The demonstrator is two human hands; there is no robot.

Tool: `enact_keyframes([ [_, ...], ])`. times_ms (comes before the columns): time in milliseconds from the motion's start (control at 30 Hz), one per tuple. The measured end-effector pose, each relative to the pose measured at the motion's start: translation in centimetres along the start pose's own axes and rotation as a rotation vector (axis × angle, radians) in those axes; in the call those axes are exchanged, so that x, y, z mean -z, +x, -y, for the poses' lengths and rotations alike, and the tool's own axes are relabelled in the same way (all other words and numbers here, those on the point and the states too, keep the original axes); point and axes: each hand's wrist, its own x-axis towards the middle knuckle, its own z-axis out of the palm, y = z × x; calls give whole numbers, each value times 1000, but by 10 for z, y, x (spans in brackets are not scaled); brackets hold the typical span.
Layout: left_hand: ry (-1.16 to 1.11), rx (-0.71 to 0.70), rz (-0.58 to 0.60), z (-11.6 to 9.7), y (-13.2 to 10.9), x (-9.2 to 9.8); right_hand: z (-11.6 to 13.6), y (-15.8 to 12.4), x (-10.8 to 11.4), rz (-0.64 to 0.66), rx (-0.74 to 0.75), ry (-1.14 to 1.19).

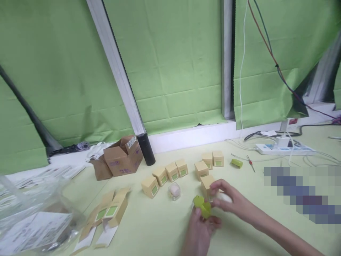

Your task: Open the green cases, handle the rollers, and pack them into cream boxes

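Note:
My left hand (201, 227) comes up from the bottom edge and pinches a small lime-green folded piece (202, 206) just above the table. My right hand (226, 199) reaches in from the right, its fingers curled on a white rounded object (226, 196) and touching the green piece. Right behind the hands stands a small tan box (206, 185) with a green label. A clear-wrapped pinkish-white ball (174, 191) lies to the left of the hands.
Several more small tan boxes (172, 171) stand in rows on the pale table. Flat unfolded box blanks (112, 211) lie at left, by a clear plastic bag (32, 220). An open brown carton (122, 156), a black cylinder (146, 148), a power strip (282, 148) and cables sit further back.

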Motion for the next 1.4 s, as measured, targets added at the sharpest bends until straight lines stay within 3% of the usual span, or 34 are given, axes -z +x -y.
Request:
enact_keyframes([
  [100, -30, -23, -20, -2, 5, 10, -12, 3, 10, -126, -160, 508],
  [167, -68, -41, 6, -1, 8, 13, -21, 3, 14, -120, -307, 860],
  [267, -154, -29, 108, -2, 8, 9, -32, 2, 14, -50, -411, 1068],
  [333, -170, 15, 182, -5, 6, 5, -37, 0, 9, -27, -360, 952],
  [467, -189, 90, 255, -12, 1, 0, -44, 1, -1, -6, -317, 406],
  [533, -209, 96, 271, -13, 0, 0, -48, 2, -2, -6, -309, 245],
  [800, -223, 196, 264, -5, -1, -2, -45, -2, 19, -22, -191, -313],
  [967, -224, 190, 225, -4, -4, -4, -32, -6, 30, 21, -220, -404],
  [1100, -224, 131, 155, -9, -7, -8, -11, -6, 36, -2, -137, -120],
  [1233, -204, 103, 96, -19, -9, -15, 0, -9, 27, -57, -60, 123],
  [1333, -178, 117, 58, -24, -10, -19, -1, -10, 17, -91, 38, 90],
  [1400, -151, 119, 33, -26, -10, -21, -3, -11, 13, -186, 116, -37],
])
